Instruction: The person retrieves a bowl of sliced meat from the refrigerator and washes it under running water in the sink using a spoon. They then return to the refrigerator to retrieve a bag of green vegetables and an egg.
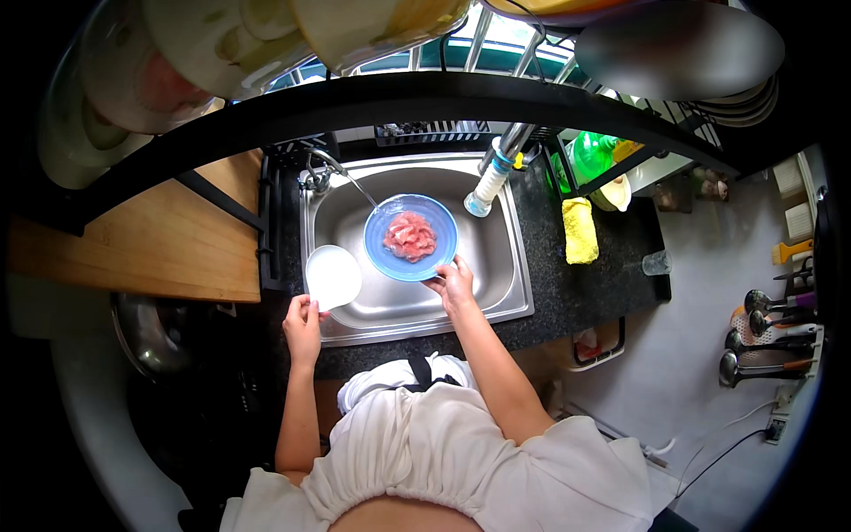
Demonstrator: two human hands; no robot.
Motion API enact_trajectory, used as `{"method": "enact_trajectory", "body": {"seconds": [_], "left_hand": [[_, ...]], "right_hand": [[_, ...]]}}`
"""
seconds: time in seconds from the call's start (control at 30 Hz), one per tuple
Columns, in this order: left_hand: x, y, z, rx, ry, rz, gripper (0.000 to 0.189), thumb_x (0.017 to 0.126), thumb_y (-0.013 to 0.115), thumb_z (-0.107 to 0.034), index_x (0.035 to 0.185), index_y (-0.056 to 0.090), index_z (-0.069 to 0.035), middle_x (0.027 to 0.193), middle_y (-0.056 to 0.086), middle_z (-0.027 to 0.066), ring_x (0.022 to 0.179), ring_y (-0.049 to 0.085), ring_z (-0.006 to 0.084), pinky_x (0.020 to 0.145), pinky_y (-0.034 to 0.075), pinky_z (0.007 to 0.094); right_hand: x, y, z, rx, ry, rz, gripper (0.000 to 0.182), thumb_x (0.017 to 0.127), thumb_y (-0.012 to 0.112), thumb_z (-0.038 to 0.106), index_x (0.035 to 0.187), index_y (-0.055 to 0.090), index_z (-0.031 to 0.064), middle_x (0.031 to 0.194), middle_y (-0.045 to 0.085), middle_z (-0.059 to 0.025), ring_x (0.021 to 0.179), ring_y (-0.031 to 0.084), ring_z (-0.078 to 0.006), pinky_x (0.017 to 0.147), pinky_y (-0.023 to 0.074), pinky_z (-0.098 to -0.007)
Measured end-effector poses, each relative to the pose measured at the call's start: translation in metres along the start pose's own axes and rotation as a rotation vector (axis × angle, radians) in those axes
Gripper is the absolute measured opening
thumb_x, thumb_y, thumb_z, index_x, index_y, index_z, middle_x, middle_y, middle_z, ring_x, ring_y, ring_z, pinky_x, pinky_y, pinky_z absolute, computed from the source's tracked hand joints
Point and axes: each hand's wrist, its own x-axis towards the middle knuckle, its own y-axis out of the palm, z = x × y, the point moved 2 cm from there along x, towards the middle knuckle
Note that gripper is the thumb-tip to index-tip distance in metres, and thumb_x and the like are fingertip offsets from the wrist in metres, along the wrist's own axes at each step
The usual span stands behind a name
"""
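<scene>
My right hand [455,282] grips the near right rim of a blue bowl [377,251]. Pink raw meat slices [410,237] lie in the middle of the bowl. The bowl is over the stainless steel sink [482,279], beneath the spout of a thin curved faucet [342,170]. A small white dish [334,276] is in my left hand [306,327], pinched at its near edge above the sink's left rim. Its face looks bare. Whether the blue bowl touches the sink bottom I cannot tell.
A thicker tap with a white filter nozzle [486,193] reaches over the sink's right side. Right of it lie a yellow cloth [580,231], a green bottle [592,156] and a clear glass [657,263]. A black rack bar [425,93] arches overhead. Left stands a wooden board [199,226].
</scene>
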Motion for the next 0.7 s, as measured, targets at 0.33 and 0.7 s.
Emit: {"method": "enact_trajectory", "body": {"seconds": [0.33, 0.7], "left_hand": [[-0.001, 0.011, -0.011, 0.026, 0.020, 0.050, 0.010, 0.087, 0.049, -0.006, 0.089, 0.051, 0.004, 0.068, 0.061, 0.0083, 0.062, 0.061, 0.0120, 0.056, 0.045, 0.0230], [0.001, 0.007, -0.009, 0.005, 0.045, 0.007, 0.008, 0.087, 0.046, -0.002, 0.091, 0.051, 0.004, 0.074, 0.060, 0.0070, 0.065, 0.059, 0.0098, 0.057, 0.045, 0.0209]], "right_hand": [[-0.001, 0.012, 0.003, 0.035, 0.022, -0.015, 0.054, 0.071, 0.047, -0.006, 0.123, 0.034, -0.0001, 0.091, 0.055, -0.0161, 0.071, 0.062, -0.0243, 0.063, 0.0566, -0.0402], [0.001, 0.021, 0.004, 0.108, 0.028, 0.028, 0.054, 0.071, 0.046, -0.007, 0.123, 0.033, -0.0015, 0.096, 0.054, -0.0187, 0.073, 0.062, -0.0266, 0.064, 0.0567, -0.0412]]}}
